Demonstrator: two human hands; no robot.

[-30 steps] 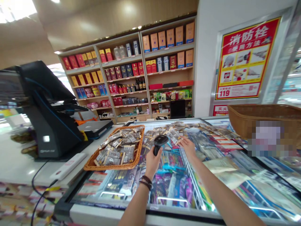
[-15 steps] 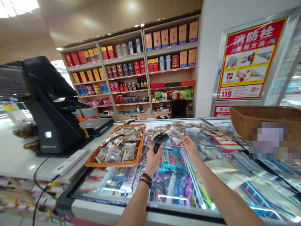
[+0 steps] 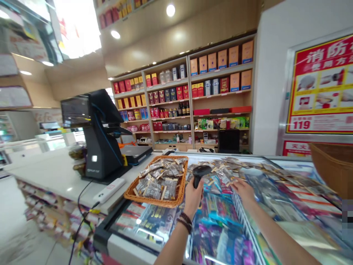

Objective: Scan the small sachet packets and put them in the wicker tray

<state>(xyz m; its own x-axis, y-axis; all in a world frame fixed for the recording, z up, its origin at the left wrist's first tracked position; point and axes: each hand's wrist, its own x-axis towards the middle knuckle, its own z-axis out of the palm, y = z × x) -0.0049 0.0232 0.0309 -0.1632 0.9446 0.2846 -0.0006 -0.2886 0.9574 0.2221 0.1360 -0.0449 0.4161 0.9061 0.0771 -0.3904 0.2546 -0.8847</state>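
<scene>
My left hand [image 3: 193, 197], with dark beaded bracelets at its wrist, is wrapped round the handle of a black barcode scanner [image 3: 202, 170]. The scanner's head is above the glass freezer top, just right of the wicker basket [image 3: 154, 201]. Small clear packets [image 3: 165, 187] with pale sticks or strips fill that basket. To the scanner's right, my right hand [image 3: 244, 191] pinches the near end of one small clear packet [image 3: 224, 176]. Similar packets [image 3: 231, 162] lie scattered over the glass behind both hands.
Left of the basket stand a black checkout terminal [image 3: 102, 140], a scale [image 3: 136, 152] and a white power strip [image 3: 109, 190] with a cable. A brown basket [image 3: 335, 165] sits at the right. Colourful bags [image 3: 215, 206] show through the freezer glass. Shelves of boxes line the back.
The view has turned left and up, so the counter and hands appear farther right and lower. The left hand keeps the scanner and the right hand keeps the packet, now slightly farther from the scanner.
</scene>
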